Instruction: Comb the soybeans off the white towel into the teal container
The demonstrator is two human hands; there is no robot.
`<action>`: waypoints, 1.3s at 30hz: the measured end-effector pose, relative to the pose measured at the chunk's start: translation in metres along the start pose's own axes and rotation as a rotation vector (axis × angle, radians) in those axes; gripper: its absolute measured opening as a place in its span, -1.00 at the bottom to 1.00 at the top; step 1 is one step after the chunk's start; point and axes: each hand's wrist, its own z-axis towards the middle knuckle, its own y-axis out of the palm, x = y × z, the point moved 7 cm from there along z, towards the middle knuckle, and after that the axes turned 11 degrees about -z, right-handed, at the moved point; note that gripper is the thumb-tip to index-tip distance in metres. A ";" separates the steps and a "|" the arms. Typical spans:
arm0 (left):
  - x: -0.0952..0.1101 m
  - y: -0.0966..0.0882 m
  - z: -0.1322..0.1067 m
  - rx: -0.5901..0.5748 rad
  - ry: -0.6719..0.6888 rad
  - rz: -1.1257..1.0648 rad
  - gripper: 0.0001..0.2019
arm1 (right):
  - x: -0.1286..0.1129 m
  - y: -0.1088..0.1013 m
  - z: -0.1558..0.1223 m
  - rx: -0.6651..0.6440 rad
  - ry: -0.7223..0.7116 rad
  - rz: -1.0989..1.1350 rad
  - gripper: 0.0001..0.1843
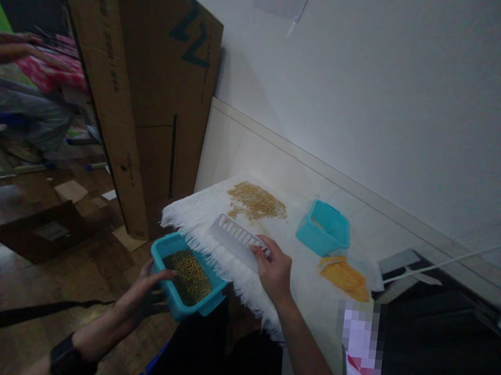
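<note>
My left hand point(143, 292) grips the side of a turquoise plastic container point(202, 309), thumb over its rim. Yellowish beans point(191, 277), soybean-like, lie inside it, and it is held at the fringed edge of a white cloth point(285, 286). In my right hand point(274, 267) is a flat, pale grey plastic piece with a row of slots point(231, 239), its long edge low over the cloth near the fringe. Just beyond it, loose beans point(255, 201) are spread on the cloth. Whether the slotted piece touches the cloth I cannot tell.
A second turquoise container point(324, 228) stands on the cloth near the wall, with a crumpled yellow cloth point(345, 278) beside it. A phone point(363, 366) lies at the right. A tall cardboard box point(163, 77) stands at the left; beyond it another person's arms point(9, 52) show.
</note>
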 end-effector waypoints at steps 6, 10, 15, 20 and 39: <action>-0.001 -0.002 0.002 0.009 -0.007 0.005 -0.01 | -0.007 0.011 0.022 0.027 0.003 -0.102 -0.66; 0.001 -0.001 0.000 -0.002 -0.001 0.001 -0.03 | -0.013 0.017 0.026 0.006 -0.028 -0.117 -0.66; 0.001 -0.001 -0.001 -0.003 -0.003 0.004 -0.02 | -0.017 0.018 0.025 -0.009 -0.040 -0.113 -0.68; 0.001 -0.001 0.000 0.020 -0.001 0.007 -0.03 | -0.020 0.018 0.023 -0.032 -0.066 -0.077 -0.70; 0.001 -0.005 0.004 0.011 0.009 0.008 -0.06 | -0.031 0.025 0.015 -0.025 -0.057 -0.086 -0.70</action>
